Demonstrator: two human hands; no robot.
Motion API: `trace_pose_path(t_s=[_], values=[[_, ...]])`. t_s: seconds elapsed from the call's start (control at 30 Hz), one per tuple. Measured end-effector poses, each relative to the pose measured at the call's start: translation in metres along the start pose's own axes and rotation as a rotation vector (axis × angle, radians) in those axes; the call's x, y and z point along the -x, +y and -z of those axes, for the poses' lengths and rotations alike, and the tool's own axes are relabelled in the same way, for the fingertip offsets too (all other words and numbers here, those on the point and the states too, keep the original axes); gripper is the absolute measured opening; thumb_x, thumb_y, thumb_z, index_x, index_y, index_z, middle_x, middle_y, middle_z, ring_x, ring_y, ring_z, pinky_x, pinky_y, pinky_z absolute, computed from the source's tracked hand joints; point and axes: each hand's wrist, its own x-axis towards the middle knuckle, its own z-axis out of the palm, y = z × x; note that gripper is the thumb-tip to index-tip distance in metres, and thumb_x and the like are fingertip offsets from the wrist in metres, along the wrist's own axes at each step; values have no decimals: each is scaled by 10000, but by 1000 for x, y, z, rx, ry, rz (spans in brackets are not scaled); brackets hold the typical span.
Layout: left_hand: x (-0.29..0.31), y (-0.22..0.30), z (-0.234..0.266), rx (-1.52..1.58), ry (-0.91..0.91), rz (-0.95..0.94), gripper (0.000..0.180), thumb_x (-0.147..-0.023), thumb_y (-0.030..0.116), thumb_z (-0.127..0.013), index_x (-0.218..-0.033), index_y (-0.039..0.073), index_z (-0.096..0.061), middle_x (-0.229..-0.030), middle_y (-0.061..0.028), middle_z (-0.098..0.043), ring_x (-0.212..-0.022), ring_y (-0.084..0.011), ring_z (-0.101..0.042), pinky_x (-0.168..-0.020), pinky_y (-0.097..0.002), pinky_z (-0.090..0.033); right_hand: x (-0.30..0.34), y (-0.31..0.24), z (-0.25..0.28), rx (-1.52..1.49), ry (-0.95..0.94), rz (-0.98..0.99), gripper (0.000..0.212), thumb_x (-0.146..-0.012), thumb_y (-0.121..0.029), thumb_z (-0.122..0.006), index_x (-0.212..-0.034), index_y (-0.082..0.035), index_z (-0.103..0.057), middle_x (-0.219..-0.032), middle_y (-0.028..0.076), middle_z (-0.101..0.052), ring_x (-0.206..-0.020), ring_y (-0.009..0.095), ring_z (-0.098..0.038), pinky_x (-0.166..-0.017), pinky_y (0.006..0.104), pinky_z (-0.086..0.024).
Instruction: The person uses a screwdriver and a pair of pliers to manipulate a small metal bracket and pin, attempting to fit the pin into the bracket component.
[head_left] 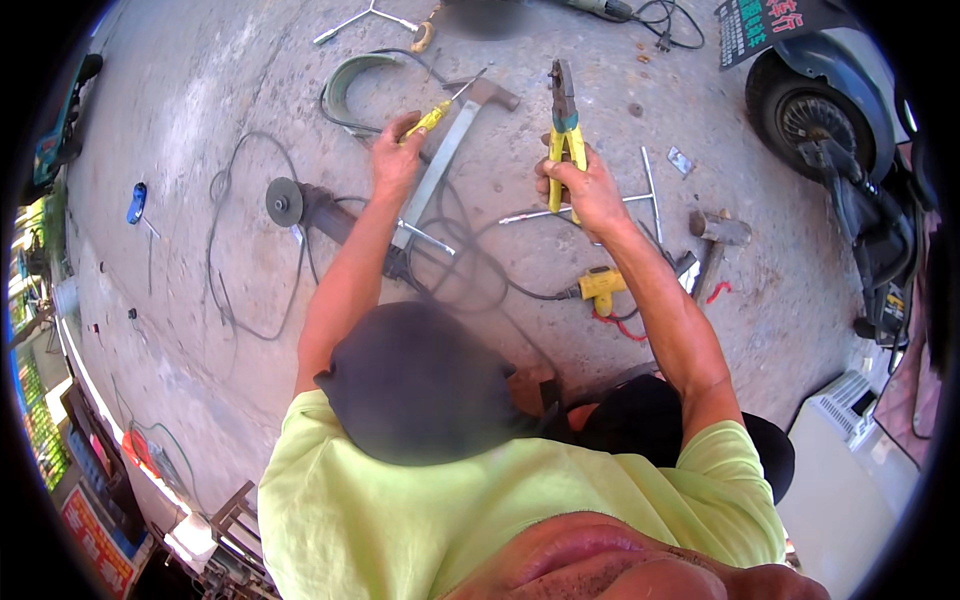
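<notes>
My left hand (396, 158) is closed around the yellow handle of a screwdriver (431, 118), its thin shaft pointing up and to the right. My right hand (590, 192) grips a pair of pliers (565, 115) by their yellow handles, with the jaws pointing away from me. Just beyond the screwdriver is the head of a hammer (488, 94), whose long grey metal handle runs down toward the right of my left forearm. An angle grinder (325, 215) with a round disc lies partly behind that forearm.
Cables loop over the concrete floor (170, 235). A yellow power tool (600, 286), a T-shaped wrench (652, 190) and a second hammer (722, 229) lie near my right arm. A blue-handled tool (138, 203) is at left. A scooter wheel (810, 115) stands at right.
</notes>
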Motion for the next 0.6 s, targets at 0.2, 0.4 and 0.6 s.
trace_pose_path(t_s=[0.2, 0.4, 0.6], values=[[7, 5, 0, -488, -75, -231, 327, -903, 199, -671, -1186, 46, -733, -1166, -182, -722, -1077, -327, -683, -965, -399, -524, -4, 12, 6, 21, -24, 15, 436, -913, -228, -677, -1256, 27, -589, -960, 83, -664, -814, 169, -673, -700, 325, -526], [38, 36, 42, -545, -137, -120, 252, -892, 183, -668, -1085, 42, -750, -1061, -155, -717, -1039, -328, -673, -927, -412, -524, 3, 9, 4, 75, -78, -11, 496, -977, -191, -597, -1422, 7, -504, -1041, 92, -656, -873, 164, -654, -788, 338, -563], [100, 37, 72, -862, -483, -455, 309, -817, 128, -765, -1110, 70, -687, -1126, -135, -652, -1046, -363, -630, -887, -472, -495, 3, 12, -2, -150, -235, -137, 516, -982, -203, -565, -1442, 13, -475, -1043, 87, -632, -882, 171, -653, -797, 347, -556]])
